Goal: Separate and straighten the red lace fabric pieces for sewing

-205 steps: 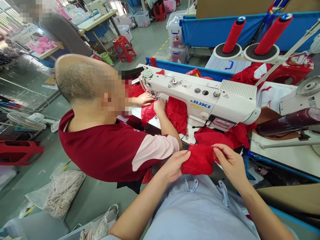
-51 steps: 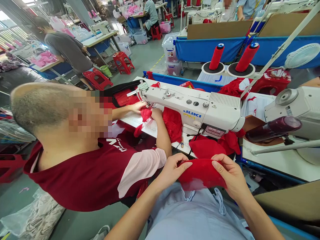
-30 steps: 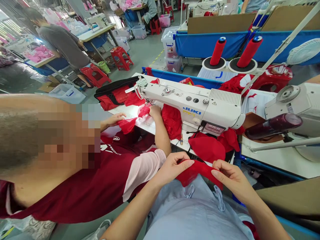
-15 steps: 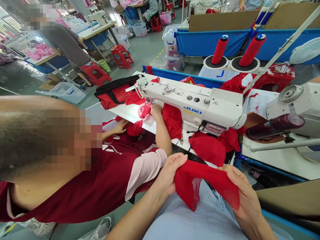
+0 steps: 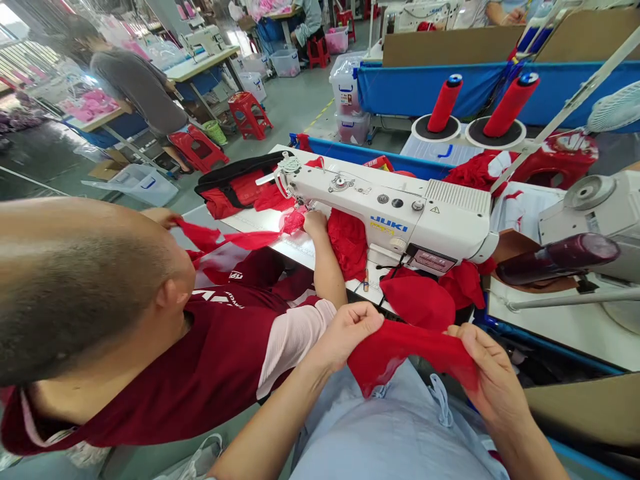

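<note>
A piece of thin red fabric (image 5: 400, 347) is stretched between my two hands above my lap. My left hand (image 5: 350, 333) pinches its upper left edge between thumb and fingers. At the other end, my right hand (image 5: 490, 373) grips the cloth, its thumb on top. A loose flap hangs below my left hand. Just beyond lies another rounded red fabric piece (image 5: 420, 300) at the table edge. To the left, a co-worker in a dark red shirt (image 5: 215, 360) has one hand (image 5: 315, 223) by the needle of a white sewing machine (image 5: 390, 207) and holds up red cloth with the other.
Two red thread cones (image 5: 445, 103) stand behind the machine. A dark bottle (image 5: 560, 259) lies at right near a second machine (image 5: 595, 200). A cardboard sheet (image 5: 585, 413) is beside my right arm. Red stools (image 5: 249, 115) and another person (image 5: 137, 87) are farther back.
The co-worker's far hand has risen to the left, pulling a red strip up from the machine. My hands still hold the fabric, whose hanging flap has shifted and risen.
</note>
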Demonstrator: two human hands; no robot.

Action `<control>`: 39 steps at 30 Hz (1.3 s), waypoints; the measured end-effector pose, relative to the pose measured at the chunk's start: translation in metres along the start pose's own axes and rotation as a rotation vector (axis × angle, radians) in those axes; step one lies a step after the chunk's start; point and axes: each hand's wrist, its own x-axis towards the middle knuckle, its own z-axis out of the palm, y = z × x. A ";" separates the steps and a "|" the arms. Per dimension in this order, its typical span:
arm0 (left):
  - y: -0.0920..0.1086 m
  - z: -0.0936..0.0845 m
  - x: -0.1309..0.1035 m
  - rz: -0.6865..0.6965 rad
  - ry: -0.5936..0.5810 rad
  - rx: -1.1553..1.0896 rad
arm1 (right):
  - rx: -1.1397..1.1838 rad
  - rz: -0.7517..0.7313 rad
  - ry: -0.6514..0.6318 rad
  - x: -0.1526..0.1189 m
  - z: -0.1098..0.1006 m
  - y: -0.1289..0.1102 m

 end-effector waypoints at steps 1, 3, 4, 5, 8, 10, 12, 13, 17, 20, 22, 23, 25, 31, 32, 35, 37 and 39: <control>0.002 0.000 -0.001 0.013 -0.062 0.105 | -0.045 0.003 -0.027 0.002 -0.003 -0.001; 0.006 -0.001 -0.003 0.043 -0.137 0.263 | -0.138 0.016 -0.065 0.006 -0.010 -0.003; 0.007 -0.001 -0.003 0.049 -0.141 0.291 | -0.175 0.022 -0.070 0.008 -0.012 -0.004; 0.007 -0.002 -0.002 0.056 -0.130 0.298 | -0.203 0.020 -0.069 0.010 -0.014 -0.003; 0.004 -0.003 0.002 0.079 -0.071 0.315 | -0.265 -0.029 -0.066 0.014 -0.017 0.003; -0.001 -0.004 0.006 0.104 -0.032 0.361 | -0.322 -0.084 -0.095 0.015 -0.016 0.008; -0.004 -0.004 0.008 0.115 -0.010 0.395 | -0.378 -0.141 -0.127 0.016 -0.016 0.011; -0.005 -0.003 0.009 0.120 -0.010 0.404 | -0.394 -0.169 -0.131 0.016 -0.015 0.011; -0.007 -0.002 0.006 0.172 0.054 0.303 | -0.316 -0.240 -0.101 0.013 -0.013 0.013; -0.007 -0.005 -0.001 0.144 0.102 0.137 | -0.198 -0.232 -0.097 0.013 -0.015 0.023; -0.005 -0.008 -0.004 0.116 0.046 0.133 | -0.169 -0.213 -0.100 0.016 -0.020 0.031; -0.003 -0.008 -0.005 0.116 0.001 0.179 | -0.190 -0.203 -0.107 0.018 -0.023 0.034; 0.000 -0.006 -0.006 0.125 -0.106 0.335 | -0.354 -0.206 -0.169 0.023 -0.029 0.038; 0.001 0.018 -0.004 0.259 -0.316 0.907 | -0.907 -0.750 -0.338 0.020 -0.008 0.027; 0.000 0.021 -0.004 0.287 -0.308 0.975 | -0.923 -0.798 -0.394 0.016 0.000 0.024; -0.001 0.024 -0.003 0.301 -0.203 1.057 | -0.967 -0.750 -0.466 0.010 0.020 0.019; 0.001 0.023 -0.003 0.266 -0.108 1.014 | -0.982 -0.659 -0.492 0.009 0.025 0.020; 0.003 0.021 -0.003 0.223 -0.065 0.927 | -0.972 -0.568 -0.550 0.011 0.025 0.022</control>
